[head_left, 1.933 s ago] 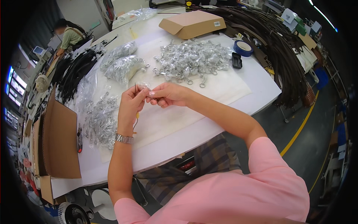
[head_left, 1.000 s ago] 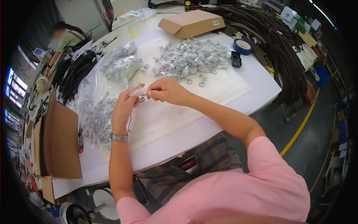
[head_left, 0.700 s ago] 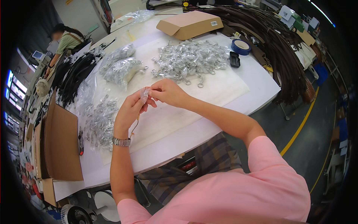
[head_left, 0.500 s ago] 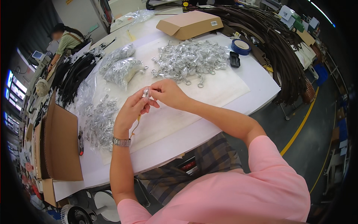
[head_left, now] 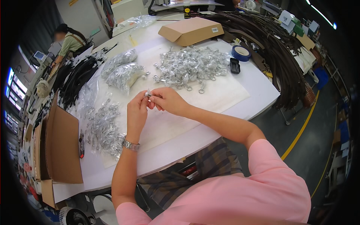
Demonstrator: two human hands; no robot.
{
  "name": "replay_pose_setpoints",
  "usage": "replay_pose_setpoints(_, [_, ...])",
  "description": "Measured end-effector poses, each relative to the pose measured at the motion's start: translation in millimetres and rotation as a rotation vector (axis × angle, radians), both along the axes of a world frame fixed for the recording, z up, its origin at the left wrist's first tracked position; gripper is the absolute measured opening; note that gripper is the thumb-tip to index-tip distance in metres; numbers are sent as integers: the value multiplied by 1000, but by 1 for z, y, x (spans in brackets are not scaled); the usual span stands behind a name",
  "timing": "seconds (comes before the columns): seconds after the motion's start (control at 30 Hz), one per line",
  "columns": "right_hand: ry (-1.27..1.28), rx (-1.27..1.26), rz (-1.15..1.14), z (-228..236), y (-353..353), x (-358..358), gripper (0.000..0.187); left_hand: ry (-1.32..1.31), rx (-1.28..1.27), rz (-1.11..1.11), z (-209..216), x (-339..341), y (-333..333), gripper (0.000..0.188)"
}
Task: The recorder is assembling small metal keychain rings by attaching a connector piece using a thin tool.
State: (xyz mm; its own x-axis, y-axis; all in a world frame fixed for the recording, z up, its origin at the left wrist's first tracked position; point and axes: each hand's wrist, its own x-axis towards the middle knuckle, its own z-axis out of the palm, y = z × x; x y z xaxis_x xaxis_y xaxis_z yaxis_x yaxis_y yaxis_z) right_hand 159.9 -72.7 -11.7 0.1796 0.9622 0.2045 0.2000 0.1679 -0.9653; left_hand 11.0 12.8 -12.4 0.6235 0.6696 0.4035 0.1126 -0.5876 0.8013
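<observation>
The left hand (head_left: 137, 108) and the right hand (head_left: 168, 101) meet above the white desk (head_left: 258, 88), and their fingertips pinch together one small metal piece (head_left: 149, 93) — both hands are closed on it, slightly raised over the white sheet (head_left: 221, 93). Behind them lies a heap of silver metal rings (head_left: 191, 67). Clear bags of the same parts (head_left: 101, 127) lie just beside the left forearm — and an open cardboard box (head_left: 62, 146) stands further left.

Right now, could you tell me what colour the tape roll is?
Blue; the tape roll shows best in the head view.
</observation>
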Motion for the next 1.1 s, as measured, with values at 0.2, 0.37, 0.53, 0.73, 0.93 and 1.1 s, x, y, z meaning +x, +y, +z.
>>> replay_pose_setpoints(0.2, [1279,68,77,0,22,61,23,-284,-326,169,29,-28,24,22])
replay_pose_setpoints(0.37, [808,-44,-14,7,3,31,30,-787,-306,339,50,-49,57,22])
replay_pose_setpoints(0.53, [-336,125,45,-8,61,-40,24,-885,-249,419,48,-73,67,22])
replay_pose_setpoints(0.73, [-949,343,91,-31,145,-95,42,-780,-192,421,45,-57,60,23])
replay_pose_setpoints(0.93, [-1385,342,118,-51,124,-117,8,-685,-245,425,48,-52,44,23])
replay_pose_setpoints(1.1, [-1108,249,222,-25,72,-105,12,-672,-252,384,43,-57,52,22])
